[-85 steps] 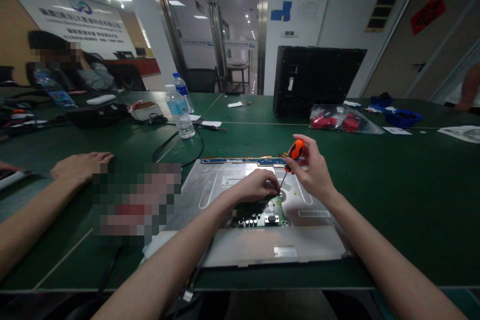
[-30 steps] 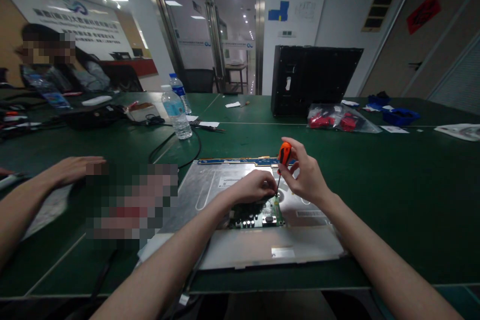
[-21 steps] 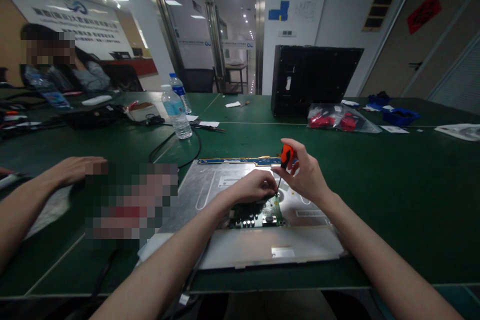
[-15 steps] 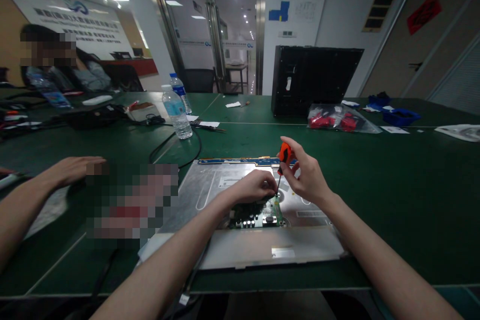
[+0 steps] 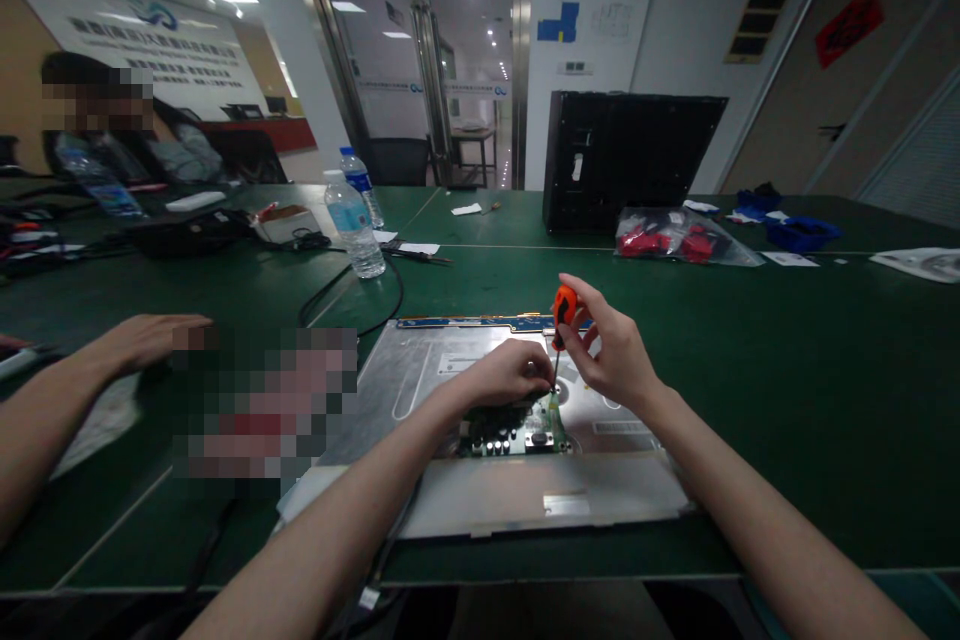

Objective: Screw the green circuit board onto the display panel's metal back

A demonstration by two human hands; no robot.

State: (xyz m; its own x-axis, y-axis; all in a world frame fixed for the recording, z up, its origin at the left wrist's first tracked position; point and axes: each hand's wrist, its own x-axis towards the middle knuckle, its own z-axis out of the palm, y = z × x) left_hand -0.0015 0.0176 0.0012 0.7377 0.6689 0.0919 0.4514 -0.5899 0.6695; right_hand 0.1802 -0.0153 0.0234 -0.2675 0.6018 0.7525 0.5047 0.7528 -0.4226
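Note:
An orange and black screwdriver (image 5: 564, 308) is held nearly upright in my right hand (image 5: 607, 335), its tip down at the upper right corner of a green circuit board (image 5: 517, 435). The board sits on a silver metal panel (image 5: 427, 370) that lies flat on the table. My left hand (image 5: 510, 370) rests over the board with its fingers curled together beside the screwdriver tip; what they hold, if anything, is hidden. A blue strip board (image 5: 465, 324) runs along the panel's far edge.
Two water bottles (image 5: 356, 230) stand beyond the panel at the left. At the back are a black monitor-like unit (image 5: 630, 160) and a plastic bag of red items (image 5: 675, 238). Another person's hand (image 5: 142, 338) rests at the left. Black cables (image 5: 401, 295) curve near the panel's left corner.
The screwdriver's handle has shifted slightly left and stands a little more upright in my right hand. My left hand has stayed in place.

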